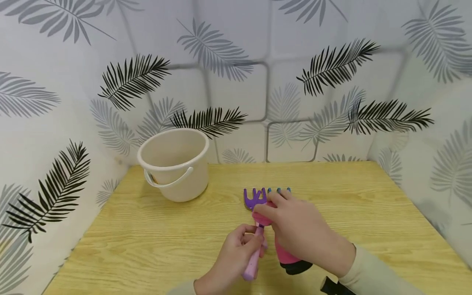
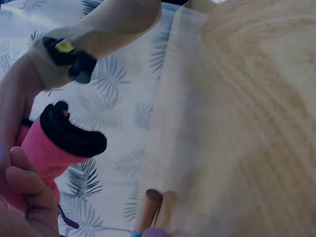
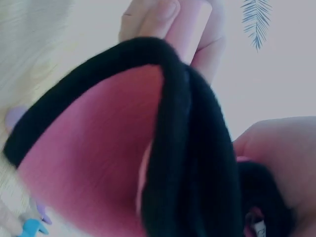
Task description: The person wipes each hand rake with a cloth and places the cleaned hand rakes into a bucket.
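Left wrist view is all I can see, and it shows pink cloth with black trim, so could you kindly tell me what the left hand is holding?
Observer: The left hand grips a pale pink handle, as the head view shows.
Operator: Thank you; is any container standing nearby, please?
Observer: Yes, a white bucket stands upright on the wood-grain table, at its far left.
Operator: And would you mind telling me what lies just beyond the hands?
Observer: A purple garden fork, its tines pointing away from the person.
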Demonstrator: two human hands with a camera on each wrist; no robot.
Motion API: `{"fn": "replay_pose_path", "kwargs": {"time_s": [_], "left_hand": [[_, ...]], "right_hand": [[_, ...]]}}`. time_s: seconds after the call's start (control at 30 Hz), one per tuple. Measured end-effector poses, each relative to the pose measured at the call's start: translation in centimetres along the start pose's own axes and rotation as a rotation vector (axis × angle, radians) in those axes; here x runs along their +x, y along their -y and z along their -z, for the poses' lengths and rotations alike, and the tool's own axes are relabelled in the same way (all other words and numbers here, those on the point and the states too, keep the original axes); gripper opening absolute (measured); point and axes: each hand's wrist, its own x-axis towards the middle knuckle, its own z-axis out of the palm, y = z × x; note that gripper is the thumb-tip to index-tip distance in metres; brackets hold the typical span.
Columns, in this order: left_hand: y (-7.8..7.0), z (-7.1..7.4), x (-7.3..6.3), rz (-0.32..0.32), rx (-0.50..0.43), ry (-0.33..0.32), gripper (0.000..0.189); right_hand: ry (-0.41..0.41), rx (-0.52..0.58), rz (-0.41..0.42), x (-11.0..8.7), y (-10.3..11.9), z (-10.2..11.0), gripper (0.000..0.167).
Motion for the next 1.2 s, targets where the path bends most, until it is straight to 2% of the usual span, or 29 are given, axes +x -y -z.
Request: {"fn": "replay_pose_path", "kwargs": {"time_s": [0.07, 0.17, 0.3, 0.5, 0.67, 0.8, 0.93, 1.07, 1.2], "left_hand": [[-0.5, 0.7, 0.1, 0.009, 0.027, -0.015, 0.043], [-1.8, 2.2, 0.5, 0.008, 0.131, -0.049, 0.055], [-4.5, 4.9, 1.1, -0.004, 0.271, -0.086, 0.056], [-10.3, 9.6, 2.4, -0.051, 0.421, -0.157, 0.042], [-15.3, 14.2, 4.4, -0.054, 0.567, -0.144, 0.042], [-18.4, 17.2, 5.9, -0.012, 0.709, -0.151, 0.039], [-20.4, 19.5, 7.6, 0.046, 0.841, -0.136, 0.037], [-21.4, 21.2, 9.4, 0.123, 0.851, -0.083, 0.034], [-21.7, 22.4, 11.1, 0.221, 0.816, 0.007, 0.040]], "right_hand": [[-0.058, 0.042, -0.024, -0.4, -0.5, 0.1, 0.040], [-0.130, 0.080, -0.048, -1.0, -1.3, 0.2, 0.036], [-0.153, 0.093, -0.056, -1.5, -2.2, 0.3, 0.036], [-0.128, 0.104, -0.063, -2.2, -3.0, -0.1, 0.029], [-0.107, 0.098, -0.074, -2.5, -3.5, -0.4, 0.027], [-0.099, 0.090, -0.074, -2.7, -3.7, -0.6, 0.026], [-0.089, 0.083, -0.074, -2.9, -3.9, -0.8, 0.028], [-0.096, 0.076, -0.069, -3.1, -4.2, -1.0, 0.030], [-0.109, 0.075, -0.060, -3.2, -4.3, -1.2, 0.031]]}}
